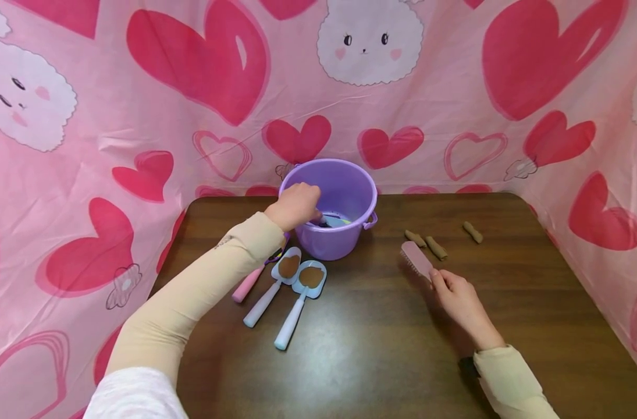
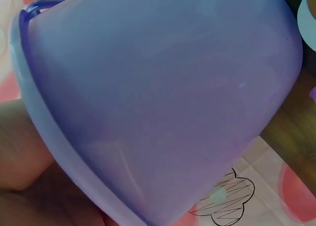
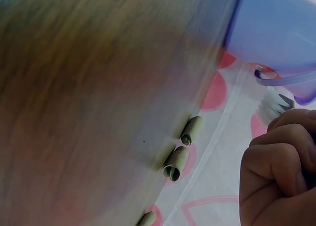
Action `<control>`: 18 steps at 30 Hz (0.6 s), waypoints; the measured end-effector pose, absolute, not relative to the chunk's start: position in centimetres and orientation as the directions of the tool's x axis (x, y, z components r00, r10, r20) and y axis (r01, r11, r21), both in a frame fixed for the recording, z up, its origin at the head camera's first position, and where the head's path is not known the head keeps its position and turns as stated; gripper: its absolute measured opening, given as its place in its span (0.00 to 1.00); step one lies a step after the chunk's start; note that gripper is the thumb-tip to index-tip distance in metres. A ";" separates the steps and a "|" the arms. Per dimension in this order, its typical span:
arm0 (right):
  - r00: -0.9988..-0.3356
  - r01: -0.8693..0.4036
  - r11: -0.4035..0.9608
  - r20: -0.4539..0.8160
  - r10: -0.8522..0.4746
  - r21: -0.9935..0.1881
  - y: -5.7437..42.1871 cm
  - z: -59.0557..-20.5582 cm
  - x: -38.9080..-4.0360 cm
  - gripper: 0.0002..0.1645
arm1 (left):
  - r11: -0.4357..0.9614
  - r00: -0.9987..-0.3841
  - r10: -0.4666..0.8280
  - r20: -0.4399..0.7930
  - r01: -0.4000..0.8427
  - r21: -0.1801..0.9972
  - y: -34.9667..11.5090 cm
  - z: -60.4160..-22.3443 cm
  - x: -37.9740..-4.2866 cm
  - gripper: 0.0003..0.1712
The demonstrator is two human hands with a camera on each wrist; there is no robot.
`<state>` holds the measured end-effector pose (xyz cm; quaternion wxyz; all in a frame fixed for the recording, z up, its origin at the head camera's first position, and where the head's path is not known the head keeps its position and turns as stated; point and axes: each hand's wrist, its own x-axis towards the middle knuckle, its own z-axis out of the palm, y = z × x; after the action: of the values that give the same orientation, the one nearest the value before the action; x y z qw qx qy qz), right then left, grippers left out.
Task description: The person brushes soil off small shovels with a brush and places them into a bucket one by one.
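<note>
The right hand (image 1: pixel 462 299) grips the brush (image 1: pixel 417 259) by its handle, above the table (image 1: pixel 381 331), bristles toward the bucket (image 1: pixel 328 240); it looks light, stiff and smooth, so the handle seems the surest hold. The left hand (image 1: pixel 296 206) reaches over the rim into the bucket, and whether its fingers hold anything I cannot tell. The bucket looks like light, slightly slick plastic, best taken by its rim. Near it lie two shovels (image 1: pixel 291 319) and a pink-handled tool (image 1: pixel 248 284); three rolls (image 1: pixel 436 248) near the brush look soft, easily dented. The table is dark and glossy, with heart-printed cloth (image 1: pixel 433 105) behind and at both sides.
</note>
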<state>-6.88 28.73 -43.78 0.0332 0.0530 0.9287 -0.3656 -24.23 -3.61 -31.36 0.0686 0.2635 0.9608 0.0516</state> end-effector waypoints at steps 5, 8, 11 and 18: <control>-0.991 0.133 0.717 -0.113 0.076 -0.684 28.8 -43.9 -6.7 0.31 | 0.859 -0.851 0.511 -0.119 0.500 0.114 -3.4 -31.3 -24.0 0.13; -0.989 0.140 0.708 -0.126 0.073 -0.692 28.8 -43.9 -6.6 0.31 | 0.859 -0.850 0.512 -0.125 0.505 0.087 -3.2 -31.4 -23.9 0.12; -0.988 0.146 0.703 -0.134 0.073 -0.696 28.9 -43.9 -6.6 0.31 | 0.858 -0.850 0.513 -0.119 0.509 0.063 -3.1 -31.5 -23.9 0.10; -0.988 0.147 0.706 -0.131 0.078 -0.693 29.0 -43.8 -6.6 0.32 | 0.853 -0.846 0.522 -0.106 0.518 0.068 -3.3 -31.6 -23.9 0.05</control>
<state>-6.61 29.00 -43.79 0.0457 0.0611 0.9223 -0.3788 -23.94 -3.31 -31.61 0.0604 0.2707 0.9606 0.0182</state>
